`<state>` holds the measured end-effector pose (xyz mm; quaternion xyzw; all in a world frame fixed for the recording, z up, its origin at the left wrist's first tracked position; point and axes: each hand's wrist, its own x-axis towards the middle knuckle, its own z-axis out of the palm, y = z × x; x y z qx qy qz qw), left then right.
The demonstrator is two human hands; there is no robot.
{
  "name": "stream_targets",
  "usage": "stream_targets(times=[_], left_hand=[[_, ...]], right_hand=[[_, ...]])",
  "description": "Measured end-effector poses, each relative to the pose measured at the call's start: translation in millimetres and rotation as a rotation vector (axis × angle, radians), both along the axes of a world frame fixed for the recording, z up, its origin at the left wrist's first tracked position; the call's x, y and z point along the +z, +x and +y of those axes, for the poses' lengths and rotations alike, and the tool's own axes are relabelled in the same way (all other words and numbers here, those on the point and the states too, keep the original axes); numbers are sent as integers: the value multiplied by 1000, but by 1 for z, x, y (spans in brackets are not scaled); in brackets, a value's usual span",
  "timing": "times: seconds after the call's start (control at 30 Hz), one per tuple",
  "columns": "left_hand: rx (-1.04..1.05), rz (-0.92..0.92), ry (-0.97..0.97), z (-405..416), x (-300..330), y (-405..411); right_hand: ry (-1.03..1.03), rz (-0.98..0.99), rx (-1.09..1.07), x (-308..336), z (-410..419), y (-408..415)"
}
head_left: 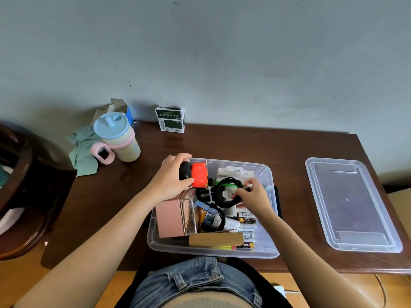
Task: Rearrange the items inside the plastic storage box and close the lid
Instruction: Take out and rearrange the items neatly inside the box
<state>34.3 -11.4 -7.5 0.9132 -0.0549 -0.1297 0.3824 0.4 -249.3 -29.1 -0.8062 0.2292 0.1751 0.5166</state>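
Fingers (pixel 249 185) pinching black cable (pixel 224 192), inside storage box (pixel 270 174) (lid (pixel 351 205) apart, right)

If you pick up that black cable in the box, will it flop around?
Probably. The black cable lies in loose coils, so it looks bendy and may unwind when lifted. It seems thin, so likely light. The right hand pinches it, which suggests it needs little grip.

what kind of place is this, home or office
Most likely a home, at a dark wooden desk against a plain painted wall. A child's sippy cup, a crumpled cloth and a clear storage box of household odds and ends suggest it.
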Motion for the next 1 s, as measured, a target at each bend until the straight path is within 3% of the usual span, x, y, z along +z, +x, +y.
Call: stream_targets(times=[0.13,0.2,0.43,0.63,0.8,1.0], left_hand=[[33,-60,-39,-4,-1,-1],[61,-82,-55,-6,-1,-2],[146,-142,-142,-6,-1,-7],[220,-183,-223,-1,-2,-7],[320,-109,-323,9,-4,-6],[566,-73,-607,16,4,3]], right_hand=[[-403,-126,263,24,-26,-8],[-544,-94,389,32,-33,-12],[-668,187,785,27,-26,-16],[-633,189,772,24,-5,1],[-401,80,617,22,14,16],[-209,26,575,17,38,27]])
